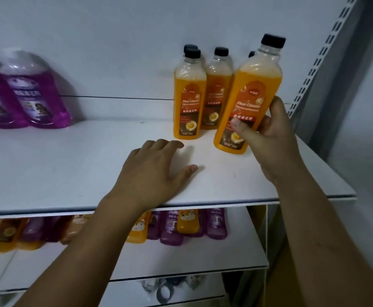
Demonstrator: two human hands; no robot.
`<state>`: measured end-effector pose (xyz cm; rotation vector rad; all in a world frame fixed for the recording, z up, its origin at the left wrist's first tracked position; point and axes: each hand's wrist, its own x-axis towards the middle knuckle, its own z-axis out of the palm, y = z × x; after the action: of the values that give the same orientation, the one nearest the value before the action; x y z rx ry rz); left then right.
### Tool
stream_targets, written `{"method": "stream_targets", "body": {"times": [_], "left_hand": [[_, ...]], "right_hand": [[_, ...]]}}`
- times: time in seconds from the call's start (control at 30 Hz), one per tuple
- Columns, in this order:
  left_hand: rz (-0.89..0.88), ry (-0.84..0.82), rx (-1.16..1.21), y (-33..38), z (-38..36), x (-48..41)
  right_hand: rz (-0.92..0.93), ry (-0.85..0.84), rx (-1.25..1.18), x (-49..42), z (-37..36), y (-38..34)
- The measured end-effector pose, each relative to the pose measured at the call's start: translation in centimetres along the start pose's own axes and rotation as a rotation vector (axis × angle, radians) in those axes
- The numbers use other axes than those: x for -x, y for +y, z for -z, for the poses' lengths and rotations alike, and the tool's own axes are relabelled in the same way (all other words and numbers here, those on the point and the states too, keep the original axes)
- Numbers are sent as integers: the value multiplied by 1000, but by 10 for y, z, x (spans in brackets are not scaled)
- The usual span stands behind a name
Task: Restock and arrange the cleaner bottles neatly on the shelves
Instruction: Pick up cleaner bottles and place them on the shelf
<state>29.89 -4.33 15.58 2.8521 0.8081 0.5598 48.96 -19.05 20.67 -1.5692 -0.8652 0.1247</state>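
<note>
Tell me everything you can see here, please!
upper shelf: one, white, right in front
held floor cleaner bottle: one, orange with black cap, tilted, shelf's right
standing floor cleaner bottles: at least four, orange, beside and behind the held one
purple cleaner bottles: at least two, purple, shelf's left
lower-shelf bottles: several, orange and purple, blurred, shelf below
slotted post: one, pale grey, far right
left hand: one, flat on upper shelf
right hand: one, grips held bottle
</note>
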Motion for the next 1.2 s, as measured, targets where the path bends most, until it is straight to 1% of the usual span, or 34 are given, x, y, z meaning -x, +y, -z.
{"method": "stream_targets", "body": {"times": [0.2,0.33,0.53,0.97,1.2], "left_hand": [[66,3,-16,4,1,2],[95,-7,-7,5,3,1],[117,-4,7,6,2,-1],[115,-2,18,7,1,0],[111,-5,30,7,4,-1]], "right_hand": [[-16,-121,10,-58,-8,28],[-44,-165,24,-73,-13,43],[-26,-113,27,-73,-24,51],[1,-61,167,-68,-36,46],[-12,-27,144,-65,-32,45]]}}
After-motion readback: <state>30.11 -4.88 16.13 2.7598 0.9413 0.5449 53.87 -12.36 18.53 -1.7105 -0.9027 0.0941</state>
